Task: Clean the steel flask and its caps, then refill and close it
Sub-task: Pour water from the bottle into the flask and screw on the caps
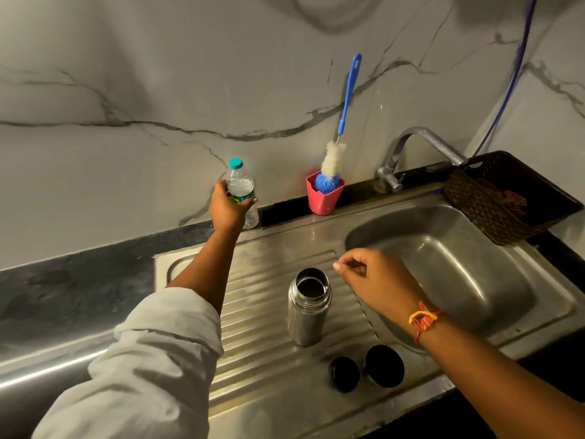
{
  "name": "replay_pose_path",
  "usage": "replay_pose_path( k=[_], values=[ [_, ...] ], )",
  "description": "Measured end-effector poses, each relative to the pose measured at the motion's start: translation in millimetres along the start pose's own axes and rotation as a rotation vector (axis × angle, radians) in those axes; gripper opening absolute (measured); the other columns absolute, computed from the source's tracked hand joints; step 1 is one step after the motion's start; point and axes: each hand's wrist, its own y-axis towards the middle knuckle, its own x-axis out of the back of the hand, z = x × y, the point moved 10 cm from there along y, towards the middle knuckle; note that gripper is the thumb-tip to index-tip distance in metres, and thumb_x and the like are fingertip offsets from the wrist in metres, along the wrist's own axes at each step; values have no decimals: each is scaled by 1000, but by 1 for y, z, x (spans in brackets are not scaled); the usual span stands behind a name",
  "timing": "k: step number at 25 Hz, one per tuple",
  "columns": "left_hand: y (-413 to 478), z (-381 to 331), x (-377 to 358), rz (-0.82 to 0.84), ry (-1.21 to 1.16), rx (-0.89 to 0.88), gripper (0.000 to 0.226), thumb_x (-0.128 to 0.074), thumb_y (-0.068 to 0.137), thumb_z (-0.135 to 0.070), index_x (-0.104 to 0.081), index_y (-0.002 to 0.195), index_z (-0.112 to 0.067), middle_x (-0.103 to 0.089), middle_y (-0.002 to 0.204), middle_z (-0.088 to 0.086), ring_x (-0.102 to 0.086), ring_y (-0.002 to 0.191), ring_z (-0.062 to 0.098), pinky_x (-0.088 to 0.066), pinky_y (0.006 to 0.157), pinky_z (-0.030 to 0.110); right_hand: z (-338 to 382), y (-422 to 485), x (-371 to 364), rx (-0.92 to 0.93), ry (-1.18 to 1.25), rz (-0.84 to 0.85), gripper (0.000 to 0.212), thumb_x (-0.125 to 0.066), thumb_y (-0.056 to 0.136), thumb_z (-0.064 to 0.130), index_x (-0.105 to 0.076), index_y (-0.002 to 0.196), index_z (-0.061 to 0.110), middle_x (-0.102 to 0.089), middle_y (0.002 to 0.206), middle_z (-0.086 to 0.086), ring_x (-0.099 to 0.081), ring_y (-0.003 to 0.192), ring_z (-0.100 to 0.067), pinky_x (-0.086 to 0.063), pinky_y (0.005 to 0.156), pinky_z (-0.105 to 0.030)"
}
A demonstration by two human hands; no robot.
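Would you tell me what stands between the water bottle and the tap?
Head view: a pink cup holding a bottle brush stands between the water bottle and the tap.

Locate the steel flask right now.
Head view, centre: the steel flask stands upright and open on the ribbed drainboard, left of the sink basin, with two black caps nearer the camera.
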Motion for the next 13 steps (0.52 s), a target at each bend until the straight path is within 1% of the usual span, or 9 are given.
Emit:
replay_pose_path(
  k=[2, 5, 10, 13],
  values=[
    [1, 0, 0, 0, 19, -8, 71, -89, 76, -21, -50, 134, -13, -62, 135, 7, -59, 124, 23, -50, 107, 40, 1, -1, -5, 4, -1, 15, 19, -66, 89, 41, -73, 94, 24, -73, 85, 11, -64, 78, 4, -50, 67, -13],
    [1, 3, 2, 6, 44, 2, 75, -90, 75, -21, -48, 137, -10, -60, 138, 9, -58, 127, 26, -48, 109, 41, 3, -4, -13, 22, -7, 49, 19, -66, 89, 42, -73, 95, 24, -73, 87, 11, -65, 82, 2, -55, 73, -21],
    [-6, 10, 5, 23, 105, 28, 81, -91, 73, -24, -46, 138, -7, -57, 139, 12, -54, 130, 28, -45, 108, 40, 2, -8, -19, 40, -23, 75, 19, -68, 88, 43, -73, 95, 25, -73, 89, 11, -66, 85, 0, -56, 77, -27],
    [-13, 9, 7, 31, 109, 29, 84, -91, 73, -22, -45, 141, -5, -55, 143, 14, -53, 132, 29, -45, 108, 39, 2, -14, -18, 34, -52, 90, 19, -67, 88, 43, -73, 97, 27, -73, 92, 12, -65, 88, -3, -55, 77, -26]
  ],
)
